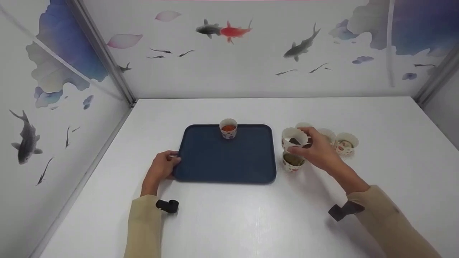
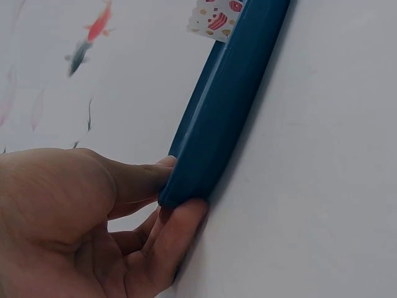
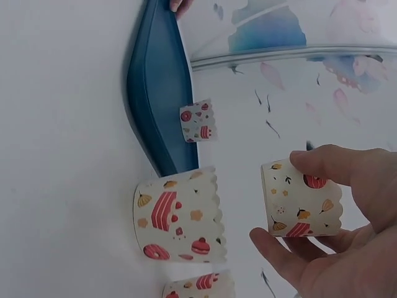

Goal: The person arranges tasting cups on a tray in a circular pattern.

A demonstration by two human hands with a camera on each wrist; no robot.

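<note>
My left hand [image 1: 164,165] pinches the left edge of a dark blue tray [image 1: 226,161], thumb on top and fingers beneath the rim in the left wrist view. At the tray's far edge stands a paper baking cup [image 1: 228,134] with something orange-red inside. My right hand [image 1: 319,148] grips a second paper baking cup [image 1: 291,143] between thumb and fingers; a dark piece shows in it. In the right wrist view this held cup [image 3: 294,205] is raised off the table. Just in front of it, beside the tray's right edge, stands another cup [image 1: 293,165] with olive-brown contents.
More paper cups stand behind and right of my right hand, one of them a cup [image 1: 346,148] with pale contents; the hand partly hides others. A white table [image 1: 229,218] carries everything. Walls painted with fish [image 1: 235,32] enclose its back and sides.
</note>
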